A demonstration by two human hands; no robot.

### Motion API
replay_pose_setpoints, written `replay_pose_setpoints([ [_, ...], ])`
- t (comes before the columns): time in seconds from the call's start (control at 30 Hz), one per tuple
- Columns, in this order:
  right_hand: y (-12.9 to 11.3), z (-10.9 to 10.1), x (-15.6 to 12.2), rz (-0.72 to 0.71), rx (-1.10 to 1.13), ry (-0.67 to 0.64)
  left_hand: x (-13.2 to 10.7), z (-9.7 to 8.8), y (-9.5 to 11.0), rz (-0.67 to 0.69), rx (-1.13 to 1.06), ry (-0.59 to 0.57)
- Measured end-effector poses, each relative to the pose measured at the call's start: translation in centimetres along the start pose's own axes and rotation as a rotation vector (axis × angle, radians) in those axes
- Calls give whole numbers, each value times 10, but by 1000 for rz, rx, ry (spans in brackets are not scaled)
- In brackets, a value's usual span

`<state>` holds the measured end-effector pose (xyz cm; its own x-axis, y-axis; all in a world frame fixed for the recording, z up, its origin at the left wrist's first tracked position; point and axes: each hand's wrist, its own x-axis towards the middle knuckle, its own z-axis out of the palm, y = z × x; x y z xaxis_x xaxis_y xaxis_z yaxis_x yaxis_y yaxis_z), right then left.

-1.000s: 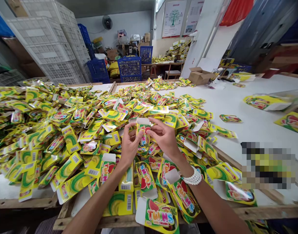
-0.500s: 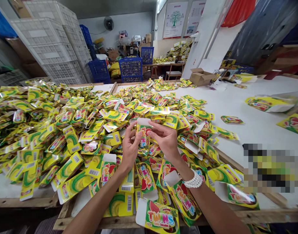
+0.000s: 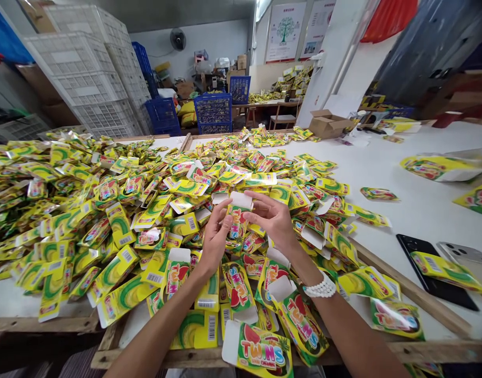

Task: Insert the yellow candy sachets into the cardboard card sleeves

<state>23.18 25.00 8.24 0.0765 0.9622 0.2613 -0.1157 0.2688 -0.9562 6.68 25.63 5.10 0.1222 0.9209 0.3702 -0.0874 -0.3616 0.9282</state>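
Observation:
A small yellow-and-green TWINS candy box (image 3: 237,224) is held upright over the pile, its white end flap (image 3: 241,200) standing up at the top. My left hand (image 3: 215,233) grips the box's left side, thumb on the front edge. On the other side, my right hand (image 3: 275,223) has its thumb at the upper right of the front and its fingers near the flap. Whether anything is inside the box cannot be seen. Below my hands lie more boxes with raised white flaps, among them a box (image 3: 260,349) at the table's near edge.
A large heap of candy boxes (image 3: 107,191) spreads across the white table (image 3: 367,168). Wooden strips (image 3: 410,286) edge and divide it. At the right lies a black phone (image 3: 441,291) with a box on it. Behind stand white crates (image 3: 79,68), blue crates (image 3: 213,109) and a cardboard carton (image 3: 328,124).
The view has shifted slightly, so everything sits a little further right. The right fingers are slightly more spread near the flap. Both hands stay on the same candy box.

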Motion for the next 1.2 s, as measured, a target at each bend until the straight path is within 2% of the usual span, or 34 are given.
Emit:
replay_pose_setpoints([
  [0.1, 4, 10, -5, -82, -17, 155, 1, 2, -1, 1, -10, 35],
  [0.17, 7, 15, -9, -134, -52, 207, 1, 2, -2, -7, -39, 32],
  [0.27, 12, 17, -10, -157, -134, 184, 1, 1, -4, -25, -68, 20],
  [0.47, 15, 11, -6, -56, -104, 44, 2, 1, -9, -49, -103, 71],
  [0.63, 8, 7, -3, -54, -120, 76, 1, -1, -6, -22, -11, 29],
  [0.73, 5, 5, -1, 10, -105, 83, -1, -4, -2, -36, 118, -40],
  [0.83, 5, 4, 0, 77, -58, 107, -3, -4, 2, -44, 208, -45],
  [0.97, 2, 3, 0, 225, 29, 140, -4, -2, 4, -38, 211, -50],
  [1.07, -1, 0, -1, 316, 64, 112, -6, -1, 4, -44, 199, -47],
  [1.2, -1, 1, -3, 368, 89, 79, -8, -1, 4, -31, 227, -7],
])
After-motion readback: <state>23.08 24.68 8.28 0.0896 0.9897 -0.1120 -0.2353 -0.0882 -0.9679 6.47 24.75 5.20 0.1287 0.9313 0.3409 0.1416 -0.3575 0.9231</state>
